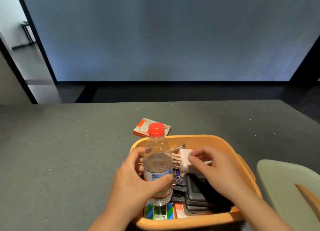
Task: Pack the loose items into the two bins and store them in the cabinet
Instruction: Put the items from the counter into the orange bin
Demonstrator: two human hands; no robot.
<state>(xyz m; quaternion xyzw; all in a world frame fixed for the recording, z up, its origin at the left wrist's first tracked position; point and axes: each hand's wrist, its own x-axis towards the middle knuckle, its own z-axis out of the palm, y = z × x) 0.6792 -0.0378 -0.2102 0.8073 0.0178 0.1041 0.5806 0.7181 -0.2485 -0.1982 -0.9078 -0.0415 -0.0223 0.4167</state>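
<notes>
I count two hands, one water bottle, one orange bin, one pale green bin, one orange-white box, one pink charger, and two dark cases stacked.

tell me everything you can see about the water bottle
The water bottle is clear plastic with a red screw cap, closed, and a white, blue and red label round its lower body. It looks roughly half full of clear liquid. It stands about upright at the left side of the orange bin, its base down among the bin's contents above a colourful printed pack. The left hand grips it round the middle, thumb across the label. Whether its base rests on anything is hidden.
</notes>
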